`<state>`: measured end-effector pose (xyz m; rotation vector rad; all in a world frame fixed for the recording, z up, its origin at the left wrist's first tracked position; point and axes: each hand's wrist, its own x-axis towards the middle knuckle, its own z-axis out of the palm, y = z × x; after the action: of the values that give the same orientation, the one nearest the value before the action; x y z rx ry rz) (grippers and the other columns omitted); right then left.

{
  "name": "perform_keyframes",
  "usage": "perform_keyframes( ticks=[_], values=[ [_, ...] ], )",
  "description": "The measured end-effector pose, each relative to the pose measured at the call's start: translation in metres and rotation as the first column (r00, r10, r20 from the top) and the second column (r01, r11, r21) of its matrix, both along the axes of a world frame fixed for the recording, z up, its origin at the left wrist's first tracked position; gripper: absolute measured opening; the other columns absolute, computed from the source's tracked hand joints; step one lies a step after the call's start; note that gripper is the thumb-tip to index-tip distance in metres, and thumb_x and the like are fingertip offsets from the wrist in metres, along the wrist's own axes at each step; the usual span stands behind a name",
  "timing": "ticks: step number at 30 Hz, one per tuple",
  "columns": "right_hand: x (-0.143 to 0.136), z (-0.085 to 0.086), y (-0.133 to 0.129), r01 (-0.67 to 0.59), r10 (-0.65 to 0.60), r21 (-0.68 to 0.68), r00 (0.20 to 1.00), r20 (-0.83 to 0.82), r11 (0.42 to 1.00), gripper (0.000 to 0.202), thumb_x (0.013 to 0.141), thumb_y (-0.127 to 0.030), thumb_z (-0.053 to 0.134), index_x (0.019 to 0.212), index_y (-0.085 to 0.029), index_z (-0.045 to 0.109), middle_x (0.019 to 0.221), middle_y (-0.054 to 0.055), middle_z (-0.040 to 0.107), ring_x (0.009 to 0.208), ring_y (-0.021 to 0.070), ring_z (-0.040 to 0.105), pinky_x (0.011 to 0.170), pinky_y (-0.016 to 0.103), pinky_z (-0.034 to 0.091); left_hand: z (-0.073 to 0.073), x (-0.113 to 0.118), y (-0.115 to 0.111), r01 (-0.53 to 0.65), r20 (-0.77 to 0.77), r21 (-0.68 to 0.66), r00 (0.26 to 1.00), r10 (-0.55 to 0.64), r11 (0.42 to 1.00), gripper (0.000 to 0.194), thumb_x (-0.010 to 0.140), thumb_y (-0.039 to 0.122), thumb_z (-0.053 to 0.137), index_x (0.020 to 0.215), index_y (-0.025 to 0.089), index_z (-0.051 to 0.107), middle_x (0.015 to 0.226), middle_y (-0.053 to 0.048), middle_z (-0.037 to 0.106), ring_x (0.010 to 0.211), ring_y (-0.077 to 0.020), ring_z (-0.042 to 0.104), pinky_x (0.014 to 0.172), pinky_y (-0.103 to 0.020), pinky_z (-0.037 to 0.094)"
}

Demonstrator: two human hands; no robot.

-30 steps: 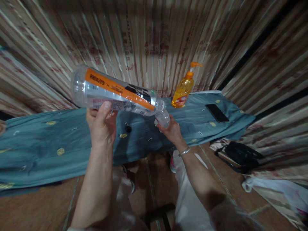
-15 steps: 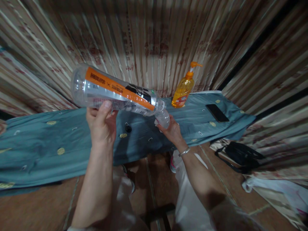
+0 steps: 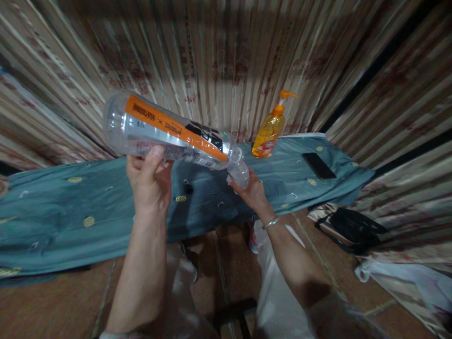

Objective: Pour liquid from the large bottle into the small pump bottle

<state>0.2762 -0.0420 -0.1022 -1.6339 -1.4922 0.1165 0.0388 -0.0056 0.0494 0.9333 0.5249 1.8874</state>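
Head view: I have the large bottle (image 3: pixel 169 129) tilted, left hand (image 3: pixel 150 183) clamped on it, its neck at the small bottle (image 3: pixel 240 174), right hand (image 3: pixel 253 192) clamped on that, above the cloth (image 3: pixel 109 207) where the pump bottle (image 3: pixel 269 134) stands.

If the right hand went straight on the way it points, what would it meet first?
Past the small clear bottle it holds, the right hand would likely meet the large bottle's neck; depth is hard to judge.
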Motion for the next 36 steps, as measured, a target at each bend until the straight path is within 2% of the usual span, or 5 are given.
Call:
perform_keyframes(
  ticks=[4,16,24,31,36],
  values=[
    [0.0003,0.0005,0.0001,-0.006,0.006,0.003,1.000,-0.006,1.000,0.072,0.080,-0.047,0.080,0.137,-0.010,0.056,0.117,0.021,0.078,0.107,0.0356,0.077,0.092,0.048,0.062,0.0011,0.0023,0.0005,-0.019,0.037,-0.028,0.999,0.020,0.999,0.054,0.034,0.031,0.105,0.077,0.023,0.072,0.080,0.005,0.072,0.081,-0.0158,0.067,0.073,-0.031,0.056],
    [-0.0020,0.0014,-0.0003,0.015,-0.015,0.005,1.000,0.002,1.000,0.071,0.079,-0.044,0.083,0.136,-0.011,0.057,0.116,0.020,0.078,0.107,0.0352,0.077,0.093,0.048,0.062,0.0033,0.0037,0.0008,-0.012,0.038,-0.013,0.999,0.012,1.000,0.053,0.035,0.030,0.104,0.078,0.024,0.074,0.082,0.003,0.072,0.084,-0.0172,0.066,0.077,-0.033,0.056],
    [-0.0008,-0.0001,0.0007,-0.005,0.005,0.016,1.000,0.000,1.000,0.070,0.080,-0.044,0.082,0.136,-0.010,0.057,0.118,0.022,0.077,0.109,0.0364,0.076,0.094,0.049,0.062,-0.0003,-0.0004,0.0026,0.024,-0.059,0.053,0.998,-0.021,0.998,0.044,0.050,0.033,0.101,0.080,0.025,0.070,0.088,0.003,0.071,0.089,-0.0180,0.066,0.083,-0.036,0.056],
    [0.0000,-0.0015,0.0021,-0.007,0.007,-0.003,1.000,-0.010,1.000,0.074,0.079,-0.044,0.083,0.138,-0.009,0.055,0.120,0.023,0.076,0.109,0.0370,0.076,0.094,0.051,0.061,-0.0030,-0.0023,0.0068,0.004,-0.103,0.063,0.995,0.002,0.998,0.047,0.053,0.034,0.098,0.087,0.027,0.066,0.094,0.003,0.070,0.095,-0.0209,0.066,0.087,-0.042,0.056],
    [0.0000,-0.0012,0.0024,-0.030,0.030,0.009,1.000,-0.008,1.000,0.073,0.079,-0.042,0.083,0.138,-0.009,0.055,0.120,0.023,0.076,0.109,0.0373,0.075,0.095,0.051,0.061,-0.0007,-0.0013,0.0083,0.002,-0.103,0.066,0.995,0.004,0.998,0.047,0.051,0.036,0.099,0.083,0.025,0.066,0.091,0.002,0.070,0.091,-0.0204,0.066,0.086,-0.043,0.058]
  ],
)
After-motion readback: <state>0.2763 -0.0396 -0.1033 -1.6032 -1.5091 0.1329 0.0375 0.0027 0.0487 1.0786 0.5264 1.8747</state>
